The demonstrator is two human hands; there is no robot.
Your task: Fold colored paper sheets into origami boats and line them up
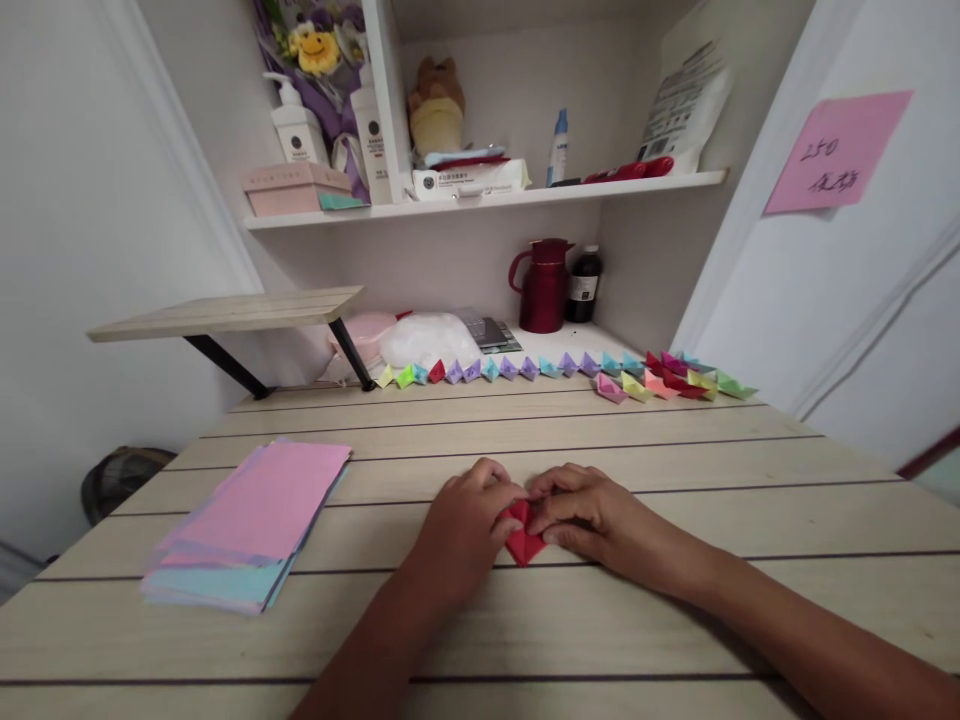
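The red folded paper (526, 548) lay between the person's two hands, low on the slatted tabletop (600, 640), with one corner pointing back toward the person. It showed as a small diamond with a crease near its middle; the fingers covered its upper part and sides, so no long axis could be made out.

The left hand (466, 515) was curled at the paper's left side, thumb and forefinger nearly closed on it. The right hand (589, 512) came in from the other side, fingers bent and thumb tucked beneath them, their tips gripping the right edge. Neither hand was nearer: both touched the paper, and their fingertips almost met over its far part. How firmly each pressed could not be told.

Off to the left, well apart from the left hand, lay a stack of coloured sheets (281, 500), pink on top. Beyond the hands, a row of small paper boats (529, 369) ran along the far edge, with more bunched toward the right. Behind them stood a dark red jug (544, 292).
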